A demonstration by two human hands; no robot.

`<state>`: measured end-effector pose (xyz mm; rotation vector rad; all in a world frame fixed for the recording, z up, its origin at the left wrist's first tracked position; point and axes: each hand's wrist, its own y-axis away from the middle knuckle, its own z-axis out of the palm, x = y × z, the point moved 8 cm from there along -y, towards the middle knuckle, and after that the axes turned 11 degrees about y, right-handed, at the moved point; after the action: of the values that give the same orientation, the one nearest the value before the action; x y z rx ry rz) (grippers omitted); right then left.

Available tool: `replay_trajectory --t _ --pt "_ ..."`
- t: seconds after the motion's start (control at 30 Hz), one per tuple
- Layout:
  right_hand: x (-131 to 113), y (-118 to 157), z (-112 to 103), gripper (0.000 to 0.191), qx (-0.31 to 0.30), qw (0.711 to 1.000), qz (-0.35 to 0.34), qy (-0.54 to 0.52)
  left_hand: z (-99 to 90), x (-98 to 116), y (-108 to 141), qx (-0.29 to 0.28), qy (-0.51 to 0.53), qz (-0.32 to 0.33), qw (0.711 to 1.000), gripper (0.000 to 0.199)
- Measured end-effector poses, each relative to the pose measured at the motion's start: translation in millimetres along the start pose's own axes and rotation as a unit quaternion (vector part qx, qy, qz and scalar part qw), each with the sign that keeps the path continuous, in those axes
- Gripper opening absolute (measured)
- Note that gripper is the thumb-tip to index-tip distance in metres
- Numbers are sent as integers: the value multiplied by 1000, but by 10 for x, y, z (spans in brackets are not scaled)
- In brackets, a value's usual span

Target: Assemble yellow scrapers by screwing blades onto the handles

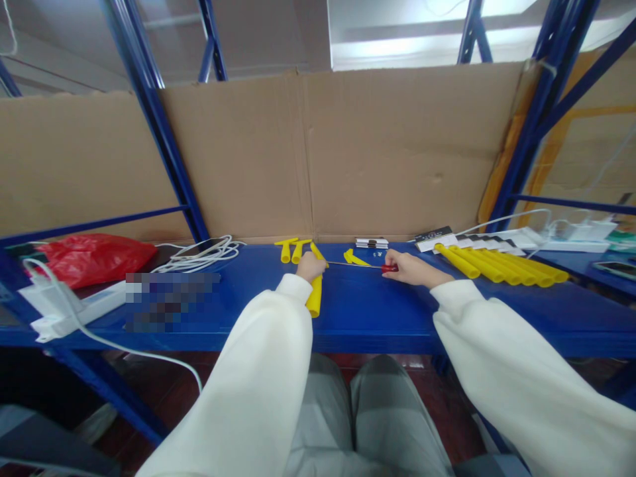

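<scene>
My left hand point(311, 265) is closed around a yellow plastic tube point(315, 299), whose lower end points toward me; a thin yellow piece shows above my fingers. My right hand point(406, 269) grips the red handle of a screwdriver point(389, 268). Its long thin shaft runs left to the yellow part at my left hand; whether the tip touches a screw is too small to tell. Beyond my left hand lie two yellow T-shaped pieces point(297, 253). A loose yellow piece point(352, 257) rests behind the shaft, near a few tiny parts.
Several yellow tubes with black-and-white cards point(497, 265) lie in a row at the right. Small stacked black-and-white items point(371, 243) sit near the cardboard wall point(377, 152). At the left are a red bag point(102, 257), a coiled white cable point(213, 255) and a power strip point(94, 305).
</scene>
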<state>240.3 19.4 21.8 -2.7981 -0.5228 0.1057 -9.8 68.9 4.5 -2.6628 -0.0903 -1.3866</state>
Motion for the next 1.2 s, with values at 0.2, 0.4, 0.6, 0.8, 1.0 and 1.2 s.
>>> replay_trajectory --t 0.2,0.4,0.6,0.8,1.0,1.2 --pt "-40 19 -53 12 -7 999 0 51 -13 2 -2 7 -7 4 1000 12" --pt "-61 27 -27 21 -41 998 6 50 -7 1 19 -2 32 -1 999 9" --pt "56 2 22 25 -9 1000 23 12 115 63 159 -78 138 -31 987 7" --pt "88 23 -18 15 1 998 42 36 217 132 289 -157 187 -45 969 20" --pt "42 14 -59 9 -6 996 31 81 271 135 330 -187 180 -52 964 27" --pt "83 -19 -2 16 0 996 18 82 264 116 310 -174 150 -46 972 28"
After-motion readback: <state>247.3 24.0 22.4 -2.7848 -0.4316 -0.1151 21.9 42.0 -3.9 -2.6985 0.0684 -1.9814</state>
